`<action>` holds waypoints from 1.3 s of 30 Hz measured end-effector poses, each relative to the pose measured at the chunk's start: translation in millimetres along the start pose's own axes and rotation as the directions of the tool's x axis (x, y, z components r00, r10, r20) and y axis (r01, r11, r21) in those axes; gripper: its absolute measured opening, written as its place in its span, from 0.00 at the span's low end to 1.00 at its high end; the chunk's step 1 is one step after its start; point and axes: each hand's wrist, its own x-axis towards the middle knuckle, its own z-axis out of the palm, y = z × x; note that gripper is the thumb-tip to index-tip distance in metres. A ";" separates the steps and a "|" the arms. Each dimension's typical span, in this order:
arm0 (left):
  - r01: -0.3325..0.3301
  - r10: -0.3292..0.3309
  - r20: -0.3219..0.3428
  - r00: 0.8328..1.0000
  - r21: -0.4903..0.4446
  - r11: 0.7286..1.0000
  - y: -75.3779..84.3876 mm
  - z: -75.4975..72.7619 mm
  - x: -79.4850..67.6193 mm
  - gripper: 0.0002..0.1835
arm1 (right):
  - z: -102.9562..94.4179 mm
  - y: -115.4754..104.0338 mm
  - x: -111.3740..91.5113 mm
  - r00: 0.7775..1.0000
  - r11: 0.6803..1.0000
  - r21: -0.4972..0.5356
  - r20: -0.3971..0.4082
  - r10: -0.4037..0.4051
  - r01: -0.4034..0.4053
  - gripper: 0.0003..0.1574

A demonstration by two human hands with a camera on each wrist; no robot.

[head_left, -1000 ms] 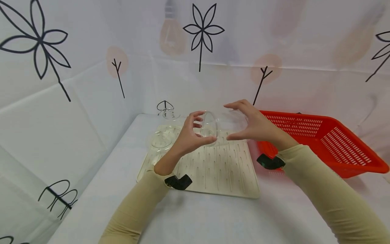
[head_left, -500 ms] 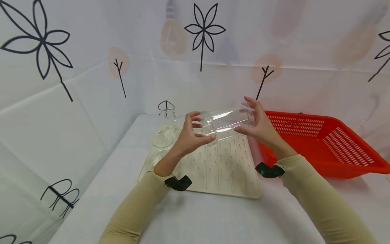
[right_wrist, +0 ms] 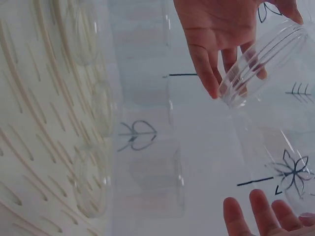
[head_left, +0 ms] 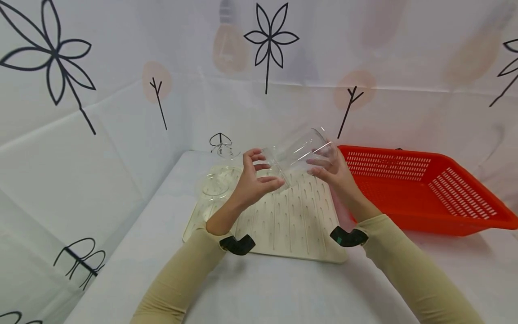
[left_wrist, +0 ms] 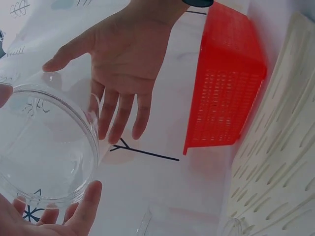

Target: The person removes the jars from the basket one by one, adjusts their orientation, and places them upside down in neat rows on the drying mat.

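Observation:
A clear jar is held in the air, tilted, its thick rim toward the left and its other end raised to the right. My left hand grips it round the rim, thumb on the near side and fingers on the far side. My right hand lies against the lower side near the raised end. In the left wrist view the right hand's fingers are straight and spread, not curled round the jar. Below is a cream ribbed drying mat.
More clear jars stand rim down along the mat's left side; the right wrist view shows several clear jars in a row. A red perforated basket stands right of the mat. Patterned cloth hangs behind and at the left.
My right hand moved out to the jar's far end, then lower beneath it. The jar turned from nearly level to tilted, its right end rising. The left hand kept its grip on the rim.

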 end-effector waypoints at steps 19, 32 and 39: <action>-0.076 0.082 -0.030 0.996 0.153 0.985 8.1 -10.6 -6.3 0.46 | 6.6 -24.6 11.1 0.998 0.998 0.016 -0.010 -0.064 0.064 0.47; -0.364 0.365 0.025 0.931 0.161 0.917 16.7 -67.2 -28.6 0.39 | 11.1 -21.1 12.8 1.000 0.986 -0.168 0.023 -0.005 0.009 0.54; -0.450 0.449 0.043 0.892 0.141 0.882 6.0 -114.6 -36.0 0.39 | 15.4 -5.9 12.3 0.998 0.963 -0.271 0.057 0.021 -0.004 0.57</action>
